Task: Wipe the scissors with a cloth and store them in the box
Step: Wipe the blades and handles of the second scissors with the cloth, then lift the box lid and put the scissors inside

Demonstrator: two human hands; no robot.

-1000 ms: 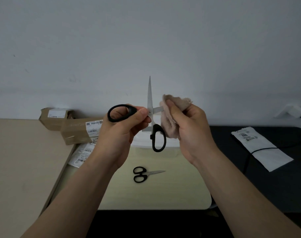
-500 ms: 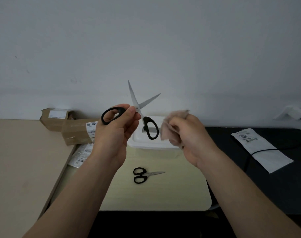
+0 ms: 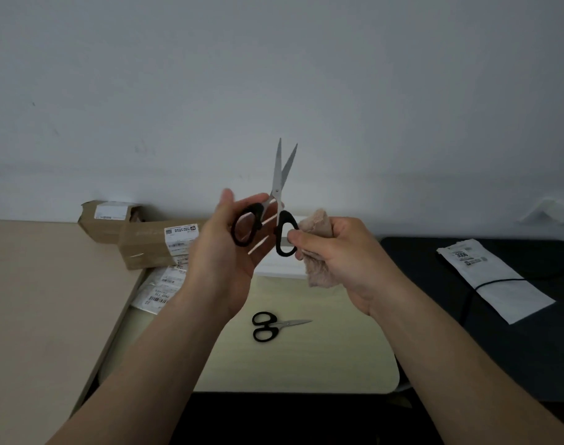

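Note:
I hold large black-handled scissors (image 3: 279, 194) upright in front of me, blades pointing up and slightly parted. My left hand (image 3: 224, 248) grips the left handle loop. My right hand (image 3: 335, 252) pinches the right handle loop with its fingertips while a crumpled beige cloth (image 3: 319, 248) stays bunched in the same hand. Behind my hands, mostly hidden, a white plastic box (image 3: 280, 268) with its lid on sits on the small table. Smaller black-handled scissors (image 3: 271, 326) lie flat on that table, blades shut and pointing right.
The pale yellow table (image 3: 306, 364) has a rounded front edge. Brown cardboard parcels (image 3: 145, 239) and labelled bags (image 3: 162, 287) lie at the left. A black desk (image 3: 499, 332) on the right carries a white mailer (image 3: 496, 281) and a black cable (image 3: 499, 279).
The blades have swung nearly together and point straight up. My right hand, with the cloth still in it, has come in and taken the right handle loop.

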